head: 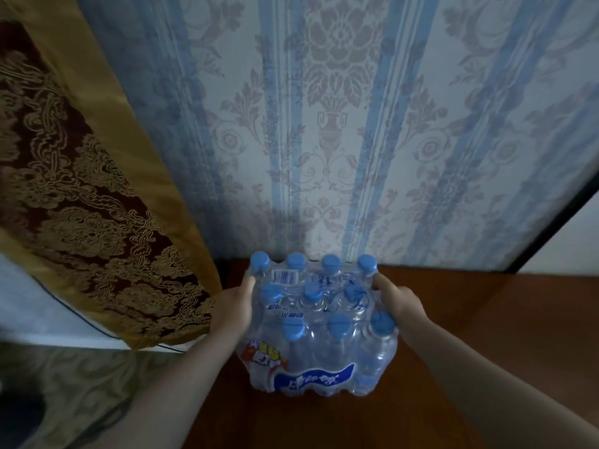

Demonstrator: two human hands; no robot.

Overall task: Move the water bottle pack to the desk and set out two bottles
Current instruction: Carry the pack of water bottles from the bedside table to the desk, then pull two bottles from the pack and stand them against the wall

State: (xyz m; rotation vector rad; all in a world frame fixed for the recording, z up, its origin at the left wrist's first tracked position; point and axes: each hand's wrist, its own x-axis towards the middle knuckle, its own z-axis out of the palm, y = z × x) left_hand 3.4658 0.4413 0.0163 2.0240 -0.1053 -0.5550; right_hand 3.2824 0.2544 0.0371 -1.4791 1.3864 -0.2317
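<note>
A shrink-wrapped pack of water bottles (319, 332) with several blue caps and a blue label stands on the dark wooden desk (460, 322), close to the wall. My left hand (235, 306) grips the pack's left side, thumb pressed on the wrap near the far left cap. On the opposite side my right hand (400, 301) holds the pack, fingers on the wrap by the far right cap. The wrap looks whole, with every bottle inside it.
Striped floral wallpaper (340, 124) rises right behind the desk. A gold and maroon curtain (81, 196) hangs at the left, reaching down beside the desk's left edge. Patterned carpet (74, 384) lies below left. A dark frame edge (557, 222) runs at the right.
</note>
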